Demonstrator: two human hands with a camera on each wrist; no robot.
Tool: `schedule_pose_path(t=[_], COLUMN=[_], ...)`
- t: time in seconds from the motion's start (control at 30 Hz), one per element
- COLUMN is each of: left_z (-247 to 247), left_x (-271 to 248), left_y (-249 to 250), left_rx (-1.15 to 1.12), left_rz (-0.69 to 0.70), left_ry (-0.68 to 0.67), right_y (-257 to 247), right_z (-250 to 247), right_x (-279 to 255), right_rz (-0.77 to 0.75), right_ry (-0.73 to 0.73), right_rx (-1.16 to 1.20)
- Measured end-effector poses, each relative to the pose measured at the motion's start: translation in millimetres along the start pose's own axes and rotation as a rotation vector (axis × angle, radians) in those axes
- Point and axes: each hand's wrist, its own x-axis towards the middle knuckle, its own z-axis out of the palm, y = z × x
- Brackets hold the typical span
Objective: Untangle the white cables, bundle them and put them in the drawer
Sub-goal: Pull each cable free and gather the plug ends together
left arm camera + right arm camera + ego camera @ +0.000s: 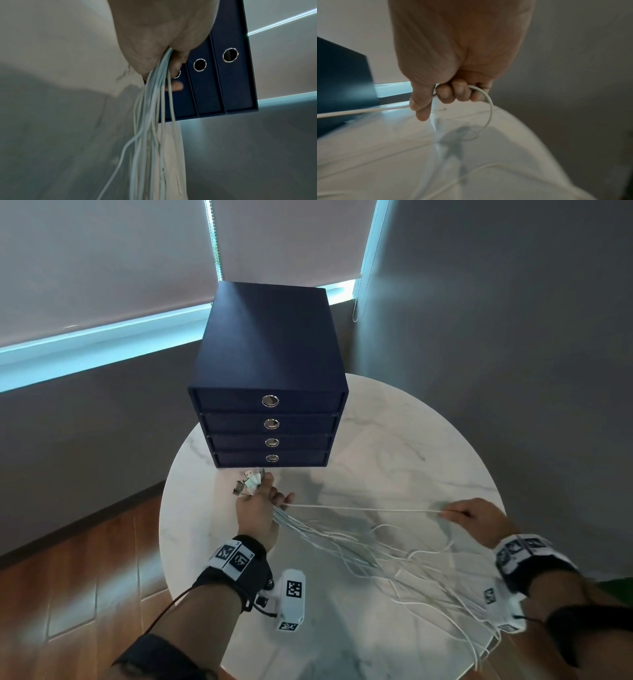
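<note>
1. The left hand [255,508] is gripping a bunch of white cables [342,539] near their plug ends, its fingers curled tight round them just in front of the drawer unit's lowest drawer.
2. The USB plugs [247,483] are sticking out beyond that fist toward the drawer unit, clustered together.
3. In the left wrist view the cables [150,121] are streaming out of the closed palm [154,33] in a loose sheaf.
4. The right hand [479,517] is pinching a single cable [370,509], which is running taut across to the left hand; in the right wrist view that cable [488,102] is looping out past the curled fingers [453,92].
5. The remaining cable lengths are lying spread over the round white marble table [428,440], fanning toward the near right edge, and some are hanging over it.
6. The dark blue four-drawer unit [270,354] is standing at the table's far side, all four drawers closed, each with a round metal pull [270,400].
</note>
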Motion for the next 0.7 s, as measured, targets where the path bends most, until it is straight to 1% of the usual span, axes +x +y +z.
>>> schedule_pose_path(t=[0.13, 0.2, 0.23, 0.27, 0.33, 0.37, 0.43, 0.47, 0.5, 0.53, 0.57, 0.6, 0.63, 0.67, 0.7], left_z=[0.7, 1.7, 3.0, 5.0, 10.6, 14.1, 21.3, 25.1, 29.1, 33.1, 37.0, 41.5, 45.6, 49.7, 53.6], left_x=[2.1, 2.0, 1.5, 0.7, -1.8, -3.4, -7.3, -9.4, -11.6, -13.4, -15.1, -16.9, -18.7, -20.7, -23.1], left_y=[0.9, 0.7, 0.1, -0.5, -1.1, -1.2, -1.0, -0.9, -1.0, -1.2, -1.8, -2.6, -4.0, -5.6, -7.1], left_rx=[-0.009, -0.003, 0.0, 0.005, 0.025, 0.038, 0.063, 0.077, 0.09, 0.101, 0.111, 0.12, 0.127, 0.132, 0.132], left_rz=[0.006, 0.005, 0.005, 0.008, 0.02, 0.023, 0.027, 0.032, 0.039, 0.045, 0.049, 0.052, 0.053, 0.049, 0.042], left_ry=[0.054, 0.051, 0.045, 0.038, 0.021, 0.013, -0.006, -0.019, -0.032, -0.045, -0.058, -0.072, -0.084, -0.094, -0.103], right_y=[58.0, 101.6, 143.1, 149.2, 102.5, 87.6, 71.5, 64.3, 58.7, 58.4, 50.0, 12.5, -29.7, -72.2, -117.2], right_z=[-39.8, -47.6, -46.0, -45.7, -47.1, -41.0, -25.0, -18.1, -9.6, -0.8, 7.3, 14.4, 22.1, 32.0, 39.4], right_x=[-27.5, -34.9, -28.1, -34.6, -58.9, -64.6, -66.8, -56.8, -41.9, -22.7, -6.6, 1.2, 6.0, 5.2, -0.6], right_rz=[0.25, 0.357, 0.403, 0.431, 0.451, 0.495, 0.522, 0.499, 0.457, 0.369, 0.25, 0.14, 0.007, -0.119, -0.209], right_ry=[0.115, 0.135, 0.135, 0.148, 0.141, 0.09, -0.065, -0.03, 0.035, 0.149, 0.22, 0.246, 0.241, 0.177, 0.048], right_rx=[-0.011, -0.095, -0.119, -0.102, -0.12, -0.123, -0.185, -0.218, -0.147, -0.042, 0.003, 0.1, 0.23, 0.328, 0.369])
